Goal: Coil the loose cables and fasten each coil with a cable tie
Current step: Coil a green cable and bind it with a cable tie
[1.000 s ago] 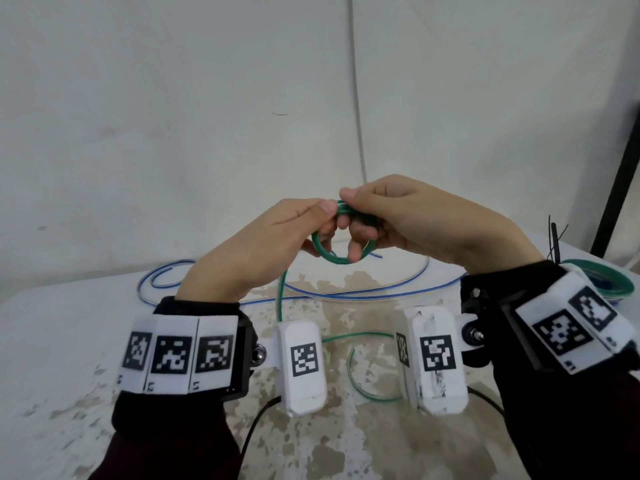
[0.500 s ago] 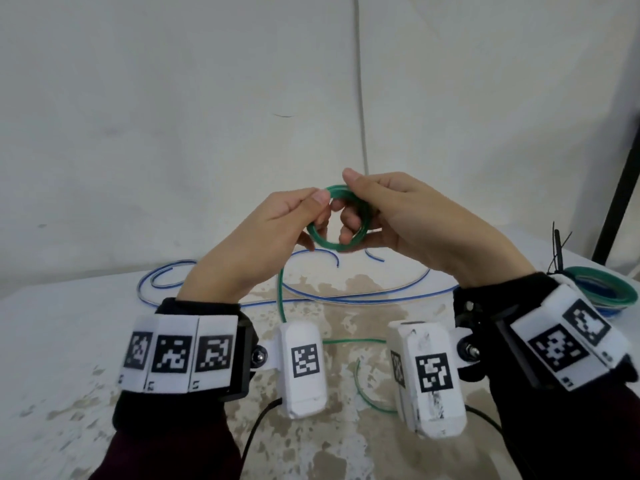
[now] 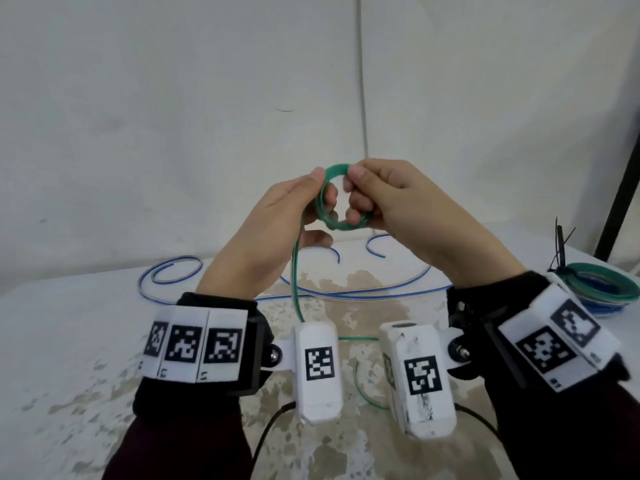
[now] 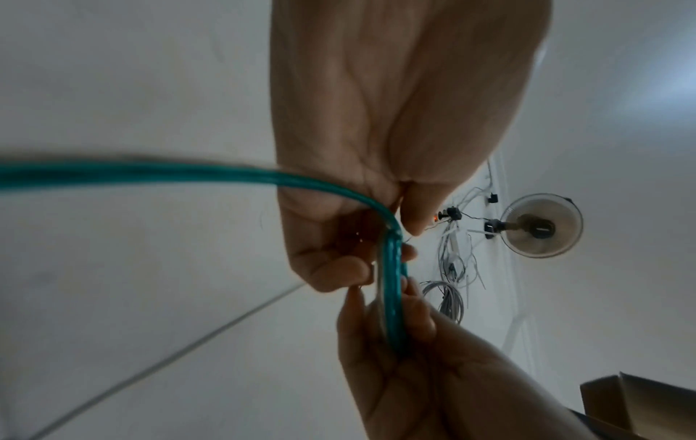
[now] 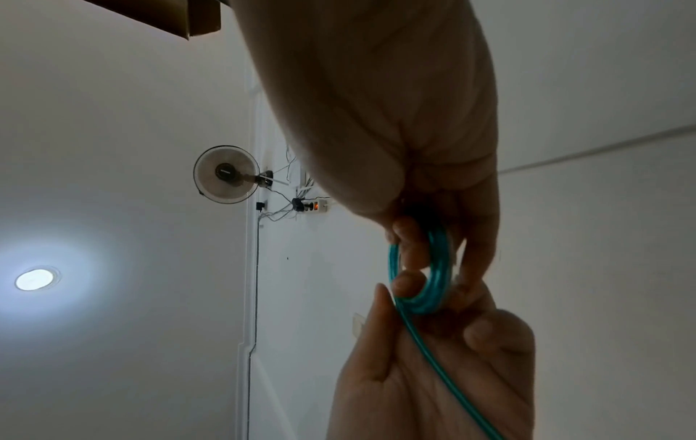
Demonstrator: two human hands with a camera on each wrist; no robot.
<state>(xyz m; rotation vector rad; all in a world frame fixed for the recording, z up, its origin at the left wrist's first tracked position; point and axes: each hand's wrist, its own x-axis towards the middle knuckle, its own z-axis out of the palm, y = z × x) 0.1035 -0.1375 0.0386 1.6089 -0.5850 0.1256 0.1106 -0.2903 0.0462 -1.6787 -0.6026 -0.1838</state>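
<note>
Raised a bit higher since earlier, the small green cable coil [image 3: 341, 199] is above the table [image 3: 69, 323]. Left hand [image 3: 273, 230] and right hand [image 3: 398, 209] both pinch it; loose tail hangs down.

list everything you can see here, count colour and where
green cable coil: one, green, held up between both hands above the table, a loose tail hanging down to the tabletop
blue cable: loose blue strands, number unclear, sprawled across the far part of the table
finished coils: one pile, green over blue, at the table's right edge
cable ties: a few, black, sticking up beside that pile
table: one, white with worn brown patches
wall fan: one, mounted on the wall, right wrist view
ceiling light: one, lit, right wrist view
left hand: pinches the coil's left side
right hand: grips the coil's right side, fingers through the ring
</note>
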